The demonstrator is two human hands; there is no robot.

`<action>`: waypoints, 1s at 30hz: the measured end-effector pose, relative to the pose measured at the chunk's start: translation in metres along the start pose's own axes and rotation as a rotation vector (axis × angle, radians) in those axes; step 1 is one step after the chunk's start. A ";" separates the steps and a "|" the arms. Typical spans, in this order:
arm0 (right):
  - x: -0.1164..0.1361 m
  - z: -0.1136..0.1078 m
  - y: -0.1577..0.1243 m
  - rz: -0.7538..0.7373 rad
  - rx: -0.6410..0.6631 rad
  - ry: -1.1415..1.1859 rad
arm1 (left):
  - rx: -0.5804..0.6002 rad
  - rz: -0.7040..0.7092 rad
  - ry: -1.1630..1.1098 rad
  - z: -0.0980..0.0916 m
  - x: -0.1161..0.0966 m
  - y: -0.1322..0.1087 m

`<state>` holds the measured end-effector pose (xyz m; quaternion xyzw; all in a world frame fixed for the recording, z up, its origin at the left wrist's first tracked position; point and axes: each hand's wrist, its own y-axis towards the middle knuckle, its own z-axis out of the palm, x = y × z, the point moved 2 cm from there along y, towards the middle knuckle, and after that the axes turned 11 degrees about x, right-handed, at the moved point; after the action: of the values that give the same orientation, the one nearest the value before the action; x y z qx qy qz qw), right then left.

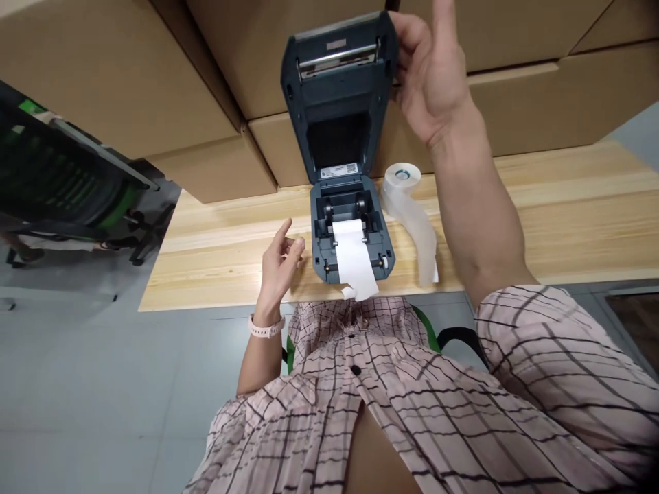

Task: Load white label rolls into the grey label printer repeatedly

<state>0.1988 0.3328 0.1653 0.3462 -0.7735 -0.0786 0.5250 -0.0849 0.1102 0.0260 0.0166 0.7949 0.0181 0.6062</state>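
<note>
A dark grey label printer (320, 259) stands on the wooden table with its lid (337, 103) raised. My right hand (431, 79) grips the lid's upper right edge, some fingertips hidden behind it. A strip of white label paper (354, 257) runs from inside the printer over its front edge and ends in a torn, curled tip. Left of the printer base, my left hand (281, 267) is held open, fingers loosely bent and holding nothing. To the printer's right stands a roll of translucent backing strip (402, 175), its loose tail trailing toward the table's front edge.
Large cardboard boxes (206, 168) are stacked along the back of the wooden table (216, 254), close behind the printer lid. A dark chair with green parts (66, 171) stands on the grey floor at the left. The table's front edge lies near my body.
</note>
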 end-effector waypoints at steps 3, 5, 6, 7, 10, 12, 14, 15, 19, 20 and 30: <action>0.021 0.024 -0.049 -0.003 -0.017 0.294 | -0.092 0.082 0.009 -0.009 -0.009 -0.009; 0.035 0.044 -0.097 -0.018 -0.005 0.289 | -0.118 0.192 0.001 -0.008 -0.017 -0.010; 0.040 0.053 -0.121 -0.007 0.000 0.276 | -0.111 0.244 -0.006 -0.005 -0.020 -0.009; 0.044 0.061 -0.143 -0.006 0.013 0.215 | -0.093 0.282 -0.016 -0.001 -0.022 -0.007; 0.048 0.079 -0.189 0.008 0.060 0.011 | 0.010 0.314 -0.053 0.017 -0.020 0.004; 0.045 0.087 -0.203 0.037 0.059 -0.065 | 0.089 0.278 -0.088 0.028 -0.013 0.011; 0.039 0.093 -0.209 0.069 0.032 -0.074 | 0.171 0.213 -0.147 0.037 -0.005 0.013; 0.035 0.095 -0.212 0.089 0.021 -0.059 | 0.204 0.176 -0.185 0.040 -0.001 0.013; 0.019 0.108 -0.220 0.180 0.011 0.053 | 0.236 0.082 -0.288 0.047 0.003 0.007; 0.016 0.111 -0.222 0.196 0.007 0.071 | 0.220 0.077 -0.292 0.048 0.001 0.006; 0.004 0.123 -0.224 0.212 -0.096 0.081 | -0.322 0.182 -0.066 0.056 -0.005 -0.050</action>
<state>0.1931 0.1326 0.0061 0.2398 -0.7791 -0.0457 0.5774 -0.0300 0.0603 0.0136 -0.0081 0.7568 0.1992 0.6225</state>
